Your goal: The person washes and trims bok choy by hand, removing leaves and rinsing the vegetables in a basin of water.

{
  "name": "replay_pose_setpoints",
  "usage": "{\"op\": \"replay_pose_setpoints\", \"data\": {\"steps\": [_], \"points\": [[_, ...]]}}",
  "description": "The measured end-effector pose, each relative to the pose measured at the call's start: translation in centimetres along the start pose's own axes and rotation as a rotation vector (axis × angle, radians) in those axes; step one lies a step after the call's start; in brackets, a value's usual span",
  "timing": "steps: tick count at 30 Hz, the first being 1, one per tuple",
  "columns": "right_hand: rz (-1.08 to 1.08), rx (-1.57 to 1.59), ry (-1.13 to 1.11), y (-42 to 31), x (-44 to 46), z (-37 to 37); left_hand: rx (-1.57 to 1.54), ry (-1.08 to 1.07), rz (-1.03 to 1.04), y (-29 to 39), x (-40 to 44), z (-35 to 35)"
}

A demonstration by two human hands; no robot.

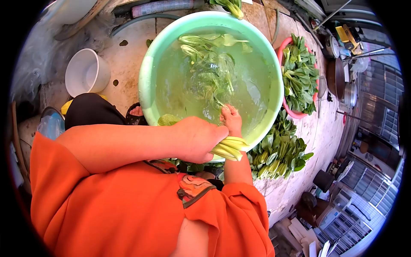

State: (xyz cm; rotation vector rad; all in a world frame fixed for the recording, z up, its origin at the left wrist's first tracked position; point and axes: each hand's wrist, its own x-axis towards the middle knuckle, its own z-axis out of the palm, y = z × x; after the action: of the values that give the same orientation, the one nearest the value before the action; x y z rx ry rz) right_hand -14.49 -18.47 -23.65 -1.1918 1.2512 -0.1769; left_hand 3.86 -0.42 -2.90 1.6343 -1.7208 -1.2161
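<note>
The left hand [199,139] closes around a bundle of slender pale-green vegetable stalks [230,148] above the near rim of a round mint-green plastic tub [147,83]; the right hand [231,120] pinches the stem end of wet leafy greens [214,83] in cloudy greenish water [257,73]. Slick stalks could slip (their ends jut past the fist); brisk swishing might slop water out.

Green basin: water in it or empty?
The green basin holds water: ripples and glints surround the leafy greens inside. Depth, cannot tell.
</note>
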Motion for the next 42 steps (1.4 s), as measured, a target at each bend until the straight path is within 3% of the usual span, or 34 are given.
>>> {"op": "replay_pose_setpoints", "data": {"steps": [1,3,4,5,7,8,9,11,13,15,19,21,25,33,36,41,42], "points": [[-0.002,-0.001,0.001,0.6,0.4,-0.6,-0.01,0.025,0.003,0.1,0.0,0.1],[-0.057,0.12,0.237,0.8,0.1,-1.1,-0.012,0.024,0.004,0.1,0.1,0.2],[0.003,-0.127,0.191,0.4,-0.9,-0.6,-0.016,0.021,0.001,0.1,0.1,0.2],[-0.003,-0.126,0.196,0.6,-1.2,-0.6,-0.013,0.023,0.007,-0.1,0.1,0.2],[-0.129,-0.269,-0.099,0.8,-1.5,-0.5,-0.047,0.054,-0.032,-0.3,0.1,-0.4],[-0.115,-0.014,-0.176,0.4,-1.7,-1.2,-0.094,0.078,-0.079,-0.5,0.1,-0.8],[-0.055,0.178,-0.084,-3.2,-4.8,0.3,-0.093,0.071,-0.071,-0.7,0.1,-1.4],[-0.171,-0.306,-0.014,-7.2,-7.2,-0.4,-0.119,0.229,-0.143,-1.2,0.4,-2.6],[-0.252,-0.337,-0.077,-10.6,-10.1,-0.6,-0.205,0.404,-0.152,-1.6,0.6,-3.5],[-0.299,-0.39,-0.156,-13.2,-12.6,-0.8,-0.24,0.426,-0.21,-1.3,0.7,-4.7],[-0.324,-0.431,-0.204,-15.9,-16.6,-0.3,-0.341,0.364,-0.188,-0.8,0.9,-4.6],[-0.31,-0.324,-0.218,-16.3,-18.0,0.0,-0.406,0.213,-0.124,-0.6,1.0,-3.7],[-0.302,-0.15,-0.236,-16.2,-19.8,0.8,-0.419,0.117,-0.08,0.5,0.6,-1.9],[-0.325,-0.145,-0.132,-15.0,-21.3,1.3,-0.589,0.115,-0.137,0.8,0.3,-0.6],[-0.323,-0.212,-0.108,-15.0,-22.0,1.0,-0.549,0.13,-0.15,0.8,0.6,-0.4],[-0.336,-0.549,-0.03,-14.9,-23.1,0.4,0.08,0.245,-0.042,1.1,1.4,0.4],[-0.345,-0.586,-0.004,-14.6,-23.1,0.1,0.08,0.239,-0.04,1.3,1.4,0.4]]}}
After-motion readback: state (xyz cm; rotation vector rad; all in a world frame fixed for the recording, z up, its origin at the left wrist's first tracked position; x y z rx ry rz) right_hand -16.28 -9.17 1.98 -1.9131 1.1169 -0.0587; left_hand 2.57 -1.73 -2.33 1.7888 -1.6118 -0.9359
